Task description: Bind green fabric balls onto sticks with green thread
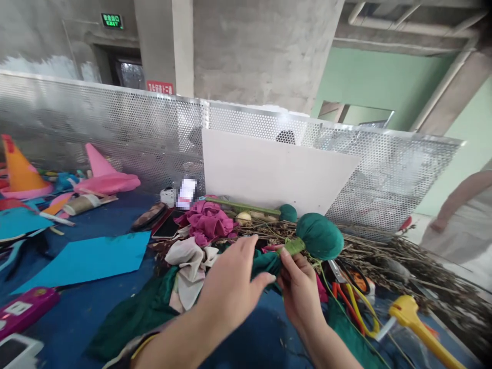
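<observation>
My right hand (302, 287) pinches the neck of a stuffed dark green cloth ball (320, 237), just below its round head. Lighter green wrapping (294, 247) surrounds that neck, and loose green cloth (266, 264) trails from it toward the left. My left hand (234, 279) is raised beside this cloth, thumb and fingers apart, holding nothing that I can see. A thin green strand (329, 289) hangs down right of my right hand. Behind the ball lies a smaller green ball (288, 212).
Magenta cloth (207, 220), white cloth (186, 259) and dry stems (369, 246) crowd the table's back. Scissors with yellow handles (371, 312) and a yellow glue gun (407, 312) lie at right. Blue sheet (92, 256) lies left. A perforated metal screen (154, 123) stands behind.
</observation>
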`<move>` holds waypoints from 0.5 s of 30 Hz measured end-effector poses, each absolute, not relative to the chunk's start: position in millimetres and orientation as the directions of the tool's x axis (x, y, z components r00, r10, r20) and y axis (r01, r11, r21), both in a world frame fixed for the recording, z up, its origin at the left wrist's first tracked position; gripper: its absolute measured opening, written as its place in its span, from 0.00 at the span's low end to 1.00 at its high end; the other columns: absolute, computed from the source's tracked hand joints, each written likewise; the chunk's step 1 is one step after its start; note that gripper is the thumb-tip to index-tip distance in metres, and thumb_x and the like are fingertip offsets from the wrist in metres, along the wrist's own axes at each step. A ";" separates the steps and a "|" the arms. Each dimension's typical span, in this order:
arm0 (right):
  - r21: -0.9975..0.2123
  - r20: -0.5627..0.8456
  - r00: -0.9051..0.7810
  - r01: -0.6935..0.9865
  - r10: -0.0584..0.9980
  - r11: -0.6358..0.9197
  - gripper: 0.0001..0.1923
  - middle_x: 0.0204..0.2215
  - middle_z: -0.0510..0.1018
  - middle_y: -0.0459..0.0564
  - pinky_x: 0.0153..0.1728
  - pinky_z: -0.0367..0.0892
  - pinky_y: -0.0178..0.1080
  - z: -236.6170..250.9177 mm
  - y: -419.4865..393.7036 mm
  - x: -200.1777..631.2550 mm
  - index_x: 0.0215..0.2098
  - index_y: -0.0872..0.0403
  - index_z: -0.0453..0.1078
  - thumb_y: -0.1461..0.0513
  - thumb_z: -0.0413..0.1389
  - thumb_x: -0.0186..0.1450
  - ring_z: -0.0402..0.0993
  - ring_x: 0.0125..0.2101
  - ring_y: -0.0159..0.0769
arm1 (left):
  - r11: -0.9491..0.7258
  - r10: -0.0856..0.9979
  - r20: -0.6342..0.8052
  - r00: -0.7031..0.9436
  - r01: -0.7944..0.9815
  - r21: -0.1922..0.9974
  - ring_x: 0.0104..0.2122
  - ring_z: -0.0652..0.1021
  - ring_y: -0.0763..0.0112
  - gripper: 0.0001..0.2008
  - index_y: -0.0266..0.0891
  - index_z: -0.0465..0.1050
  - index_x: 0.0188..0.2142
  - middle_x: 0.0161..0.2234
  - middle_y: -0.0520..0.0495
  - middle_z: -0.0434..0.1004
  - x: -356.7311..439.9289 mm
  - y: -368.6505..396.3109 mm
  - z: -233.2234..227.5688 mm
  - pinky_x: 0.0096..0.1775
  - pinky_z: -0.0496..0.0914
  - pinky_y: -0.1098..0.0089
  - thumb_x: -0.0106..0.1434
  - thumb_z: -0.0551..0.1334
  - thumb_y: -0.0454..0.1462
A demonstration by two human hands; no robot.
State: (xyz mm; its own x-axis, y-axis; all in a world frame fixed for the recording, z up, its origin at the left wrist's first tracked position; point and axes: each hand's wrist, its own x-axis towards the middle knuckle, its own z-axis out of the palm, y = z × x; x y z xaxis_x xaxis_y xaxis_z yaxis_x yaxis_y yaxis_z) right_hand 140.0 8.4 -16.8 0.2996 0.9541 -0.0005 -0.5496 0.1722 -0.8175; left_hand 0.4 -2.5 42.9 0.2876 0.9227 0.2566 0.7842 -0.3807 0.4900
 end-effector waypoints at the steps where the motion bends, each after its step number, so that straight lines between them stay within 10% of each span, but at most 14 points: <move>1: -0.813 0.013 0.301 -0.552 0.954 0.185 0.15 0.19 0.67 0.40 0.16 0.50 0.27 -15.3 8.0 140.0 0.30 0.56 0.75 0.55 0.69 0.50 0.50 0.17 0.22 | -0.407 0.908 0.303 0.288 0.775 0.483 0.58 0.66 0.52 0.35 0.40 0.58 0.61 0.60 0.38 0.64 13.0 -5.6 37.9 0.56 0.64 0.58 0.55 0.66 0.39; 6: -0.830 0.052 0.313 -0.514 0.948 0.215 0.14 0.24 0.75 0.45 0.21 0.56 0.30 -7.4 7.5 144.2 0.29 0.56 0.77 0.56 0.69 0.49 0.59 0.20 0.26 | -0.450 0.892 0.276 0.359 0.642 0.620 0.57 0.68 0.55 0.33 0.39 0.55 0.62 0.59 0.38 0.65 32.5 0.3 19.3 0.55 0.63 0.60 0.59 0.61 0.36; 10: -0.859 0.040 0.250 -0.486 0.967 0.161 0.16 0.15 0.64 0.39 0.16 0.44 0.29 -6.9 6.5 146.3 0.32 0.56 0.77 0.55 0.68 0.50 0.48 0.15 0.23 | -0.334 0.908 0.138 0.395 0.486 0.808 0.41 0.77 0.59 0.15 0.42 0.72 0.43 0.41 0.46 0.78 14.8 17.0 26.8 0.39 0.68 0.68 0.63 0.57 0.47; 15: -0.868 0.064 0.222 -0.470 0.973 0.164 0.16 0.14 0.57 0.37 0.16 0.41 0.30 -8.0 2.9 143.3 0.33 0.56 0.77 0.54 0.68 0.51 0.43 0.16 0.23 | -0.269 0.858 0.054 0.510 0.358 0.894 0.26 0.69 0.73 0.06 0.37 0.71 0.28 0.25 0.55 0.70 5.5 25.6 32.3 0.28 0.60 0.74 0.57 0.61 0.39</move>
State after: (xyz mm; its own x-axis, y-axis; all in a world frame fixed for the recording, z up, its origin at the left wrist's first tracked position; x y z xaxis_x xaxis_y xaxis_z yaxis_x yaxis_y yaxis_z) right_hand 143.3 2.9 -8.0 0.2221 0.9729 0.0638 -0.4696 0.1641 -0.8675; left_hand 5.5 25.6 32.3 0.5101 0.8584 0.0538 0.3577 -0.2686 0.8944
